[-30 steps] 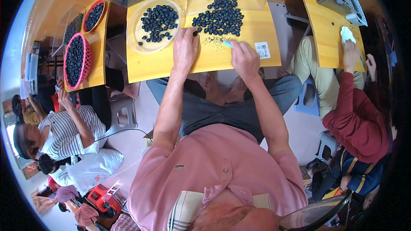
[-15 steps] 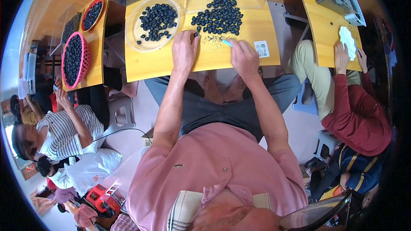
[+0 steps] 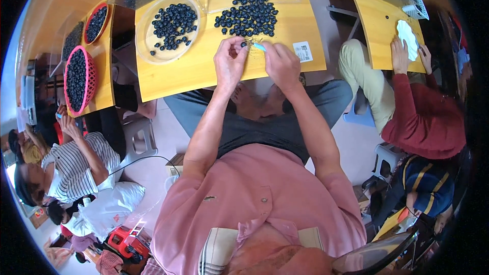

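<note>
Centre frame, your left hand (image 3: pixel 230 63) pinches one blueberry (image 3: pixel 243 45) between thumb and fingertips; your right hand (image 3: pixel 280 63) is closed on a small blue tool (image 3: pixel 259 47). The berry looks light, soft and easily bruised (grip its sides gently). Beyond lies the loose berry pile (image 3: pixel 248 14), upper centre.

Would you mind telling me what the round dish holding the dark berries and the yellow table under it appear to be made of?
The round dish looks like clear plastic: the table's yellow shows through its glossy rim, though glass cannot be ruled out. The table seems a smooth yellow board, perhaps laminated wood, with an even colour and a faint sheen; no grain is visible. The dark berries lie inside the dish.
</note>
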`<state>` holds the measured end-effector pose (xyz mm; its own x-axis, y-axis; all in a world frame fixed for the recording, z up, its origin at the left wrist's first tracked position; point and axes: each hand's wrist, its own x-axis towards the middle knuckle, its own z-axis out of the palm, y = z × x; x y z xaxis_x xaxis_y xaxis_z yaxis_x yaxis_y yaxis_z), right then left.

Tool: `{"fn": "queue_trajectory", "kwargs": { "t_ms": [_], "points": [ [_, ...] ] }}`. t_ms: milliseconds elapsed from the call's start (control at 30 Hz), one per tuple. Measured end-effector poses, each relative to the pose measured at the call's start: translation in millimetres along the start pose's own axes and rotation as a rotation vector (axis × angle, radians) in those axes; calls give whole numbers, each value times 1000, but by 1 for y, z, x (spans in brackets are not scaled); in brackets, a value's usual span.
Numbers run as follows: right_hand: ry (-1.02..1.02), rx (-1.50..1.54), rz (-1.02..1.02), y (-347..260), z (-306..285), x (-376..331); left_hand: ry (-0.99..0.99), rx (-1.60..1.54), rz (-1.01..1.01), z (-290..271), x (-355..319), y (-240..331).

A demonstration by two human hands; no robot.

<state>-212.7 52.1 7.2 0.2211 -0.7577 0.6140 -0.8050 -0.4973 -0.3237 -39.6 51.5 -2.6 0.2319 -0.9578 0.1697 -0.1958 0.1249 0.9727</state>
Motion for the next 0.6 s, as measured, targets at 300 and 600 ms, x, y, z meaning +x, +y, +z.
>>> {"fn": "queue_trajectory", "kwargs": {
  "t_ms": [300,600],
  "points": [
    [-3,-18,-84,3,1,-2,-28,57,58,5,-4,0],
    [-18,-37,-94,3,3,-4,-34,100,78,5,-5,2]
  ]
}}
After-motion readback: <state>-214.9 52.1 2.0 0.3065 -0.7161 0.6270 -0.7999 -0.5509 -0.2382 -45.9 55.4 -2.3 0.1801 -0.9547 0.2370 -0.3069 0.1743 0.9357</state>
